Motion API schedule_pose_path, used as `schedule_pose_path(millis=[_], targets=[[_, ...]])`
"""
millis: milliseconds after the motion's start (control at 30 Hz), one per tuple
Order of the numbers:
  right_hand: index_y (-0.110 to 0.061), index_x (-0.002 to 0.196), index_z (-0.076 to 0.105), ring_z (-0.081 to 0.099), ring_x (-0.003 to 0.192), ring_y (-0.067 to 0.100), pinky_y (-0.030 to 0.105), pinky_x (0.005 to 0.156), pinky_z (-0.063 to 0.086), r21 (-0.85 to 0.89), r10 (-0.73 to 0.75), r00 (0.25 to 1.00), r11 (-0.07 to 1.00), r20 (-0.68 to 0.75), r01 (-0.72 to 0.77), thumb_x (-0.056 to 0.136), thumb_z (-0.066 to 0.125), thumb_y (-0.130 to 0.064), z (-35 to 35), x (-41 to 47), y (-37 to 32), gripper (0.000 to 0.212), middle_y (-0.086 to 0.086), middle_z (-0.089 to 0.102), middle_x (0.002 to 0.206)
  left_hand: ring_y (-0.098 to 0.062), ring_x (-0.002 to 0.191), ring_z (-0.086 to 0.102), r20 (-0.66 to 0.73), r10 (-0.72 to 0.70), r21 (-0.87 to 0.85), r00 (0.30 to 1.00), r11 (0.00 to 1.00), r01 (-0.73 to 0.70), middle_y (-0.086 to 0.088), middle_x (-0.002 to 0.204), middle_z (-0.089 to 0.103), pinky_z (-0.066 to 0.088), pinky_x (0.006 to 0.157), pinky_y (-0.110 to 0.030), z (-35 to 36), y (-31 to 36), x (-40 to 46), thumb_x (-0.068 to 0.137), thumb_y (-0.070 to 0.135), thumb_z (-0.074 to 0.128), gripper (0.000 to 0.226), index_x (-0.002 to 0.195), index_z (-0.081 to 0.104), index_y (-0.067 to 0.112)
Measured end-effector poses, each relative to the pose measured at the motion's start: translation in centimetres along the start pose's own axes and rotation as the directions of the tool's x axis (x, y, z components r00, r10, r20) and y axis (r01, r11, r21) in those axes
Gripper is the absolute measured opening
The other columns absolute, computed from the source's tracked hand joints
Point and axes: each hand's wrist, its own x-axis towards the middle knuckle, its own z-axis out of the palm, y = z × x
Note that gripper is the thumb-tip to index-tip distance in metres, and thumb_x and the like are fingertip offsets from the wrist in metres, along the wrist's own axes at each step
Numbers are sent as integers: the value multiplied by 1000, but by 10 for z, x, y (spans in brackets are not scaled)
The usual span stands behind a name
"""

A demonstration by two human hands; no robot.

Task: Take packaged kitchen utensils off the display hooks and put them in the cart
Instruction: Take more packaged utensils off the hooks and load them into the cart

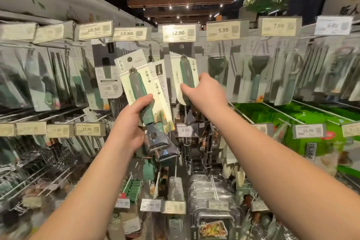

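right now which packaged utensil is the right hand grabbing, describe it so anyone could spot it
Find the top row of hooks and the 12.90 price tag at its centre. Directly beneath hangs a green-handled utensil on a pale card, the only hanging pack pinched by the right hand.

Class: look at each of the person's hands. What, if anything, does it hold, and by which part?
Left hand grips packaged green-handled utensils around the handle's lower part. Right hand pinches a hanging packaged utensil at its lower handle.

The peeler (pixel 144 91) you hold has a dark green and grey handle on a cream card. The price tags (pixel 178 32) are pale yellow; the boxes (pixel 303 119) to your right are bright green.
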Motion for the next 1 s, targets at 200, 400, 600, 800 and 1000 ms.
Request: schedule_pose_path(millis=[200,400,600,800,1000], targets=[[-7,134,47,59,77,20,26,47,36,13,30,999,999,-41,-30,92,57,-56,21,14,-7,64,-1,58,88,-12,74,70,6,24,23,1000,999,-24,8,78,72,58,68,-35,-15,9,10,91,26,68,9,94,71,19],[-5,139,44,56,69,19,27,46,36,0,89,995,996,-48,-89,94,57,-51,45,34,-8,65,-3,52,77,-2,56,67,14,31,49,999,998,-31,15,60,67,50,52,-26,-25,15,15,94,26,64,9,89,67,19],[-5,106,59,62,74,23,29,54,47,26,180,983,983,-30,-179,91,61,-41,67,66,-7,40,9,63,99,-4,53,66,43,-1,-4,999,1000,1,12,58,67,52,42,-22,-41,18,25,93,20,65,7,89,68,16],[-5,135,43,64,103,35,43,79,59,-78,274,962,959,13,-272,97,56,-37,81,90,-16,52,18,52,133,-7,59,67,59,-18,-35,998,999,20,10,62,68,55,49,-27,-53,20,35,90,20,68,5,88,70,16],[-2,140,46,55,123,32,36,90,44,-23,307,951,951,21,-307,100,55,-26,89,99,-13,47,18,54,137,-12,55,68,100,-38,-107,994,993,49,3,67,69,57,49,-29,-67,27,42,89,17,68,5,89,68,11]])
